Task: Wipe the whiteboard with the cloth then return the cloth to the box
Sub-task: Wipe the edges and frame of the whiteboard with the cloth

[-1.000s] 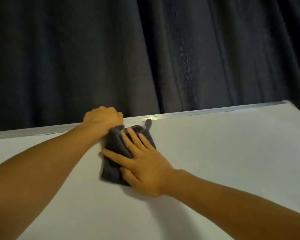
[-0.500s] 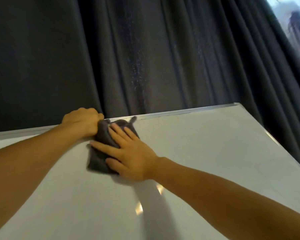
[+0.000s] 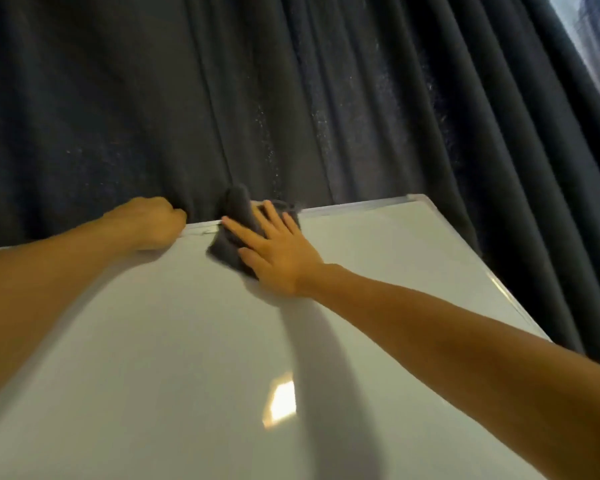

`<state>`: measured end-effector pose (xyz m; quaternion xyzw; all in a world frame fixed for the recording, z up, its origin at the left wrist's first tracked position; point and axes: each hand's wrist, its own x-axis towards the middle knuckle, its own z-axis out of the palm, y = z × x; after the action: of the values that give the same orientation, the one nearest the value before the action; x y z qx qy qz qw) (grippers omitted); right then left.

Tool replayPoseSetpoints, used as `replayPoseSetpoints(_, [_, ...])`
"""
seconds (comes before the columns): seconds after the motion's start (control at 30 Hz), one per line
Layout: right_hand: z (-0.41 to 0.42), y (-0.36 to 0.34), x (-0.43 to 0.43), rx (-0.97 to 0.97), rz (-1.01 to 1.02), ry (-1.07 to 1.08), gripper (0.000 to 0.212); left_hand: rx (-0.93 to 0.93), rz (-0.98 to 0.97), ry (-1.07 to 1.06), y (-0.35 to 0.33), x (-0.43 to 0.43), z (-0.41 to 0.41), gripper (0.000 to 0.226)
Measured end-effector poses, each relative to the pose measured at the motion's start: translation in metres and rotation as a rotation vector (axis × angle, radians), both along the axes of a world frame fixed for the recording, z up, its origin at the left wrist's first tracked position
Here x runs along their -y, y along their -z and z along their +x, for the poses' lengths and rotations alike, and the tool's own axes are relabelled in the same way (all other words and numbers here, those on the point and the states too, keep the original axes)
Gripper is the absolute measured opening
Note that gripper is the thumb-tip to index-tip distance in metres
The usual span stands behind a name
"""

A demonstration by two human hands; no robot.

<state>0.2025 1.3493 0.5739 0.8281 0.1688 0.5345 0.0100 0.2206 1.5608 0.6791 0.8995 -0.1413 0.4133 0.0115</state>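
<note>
A white whiteboard point(image 3: 378, 258) fills the lower part of the view, its top edge running from left to a corner at the upper right. A dark grey cloth point(image 3: 231, 233) lies bunched against the top edge, one fold sticking up over it. My right hand point(image 3: 278, 251) presses flat on the cloth with fingers spread. My left hand point(image 3: 149, 225) is closed over the board's top edge, a little left of the cloth and apart from it. The box is out of view.
A dark pleated curtain point(image 3: 291, 98) hangs right behind the board. A strip of bright window point(image 3: 596, 39) shows at the top right. A light reflection point(image 3: 283, 403) glints low on the board.
My right hand has slid the cloth up and to the right, away from my left hand, onto the top edge. The view has swung right and closer.
</note>
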Motion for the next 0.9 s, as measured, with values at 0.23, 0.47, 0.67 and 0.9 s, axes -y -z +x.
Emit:
replayPoseSetpoints(0.23, [0.011,-0.017,0.165,0.001,0.092,0.148,0.053,0.028,-0.035,0.009,0.000,0.096,0.011,0.047])
replayPoseSetpoints(0.47, [0.022,-0.004,0.214,-0.076,0.425,0.174,0.056,0.055,-0.053,-0.002,0.006,0.169,0.015,0.045])
replayPoseSetpoints(0.67, [0.019,0.007,0.209,0.089,-0.286,0.012,0.052,0.089,-0.038,0.031,0.007,0.243,0.012,0.047])
replayPoseSetpoints(0.9, [0.018,0.017,0.371,-0.159,0.856,0.327,0.058,0.169,-0.020,-0.017,0.013,0.250,0.020,0.041])
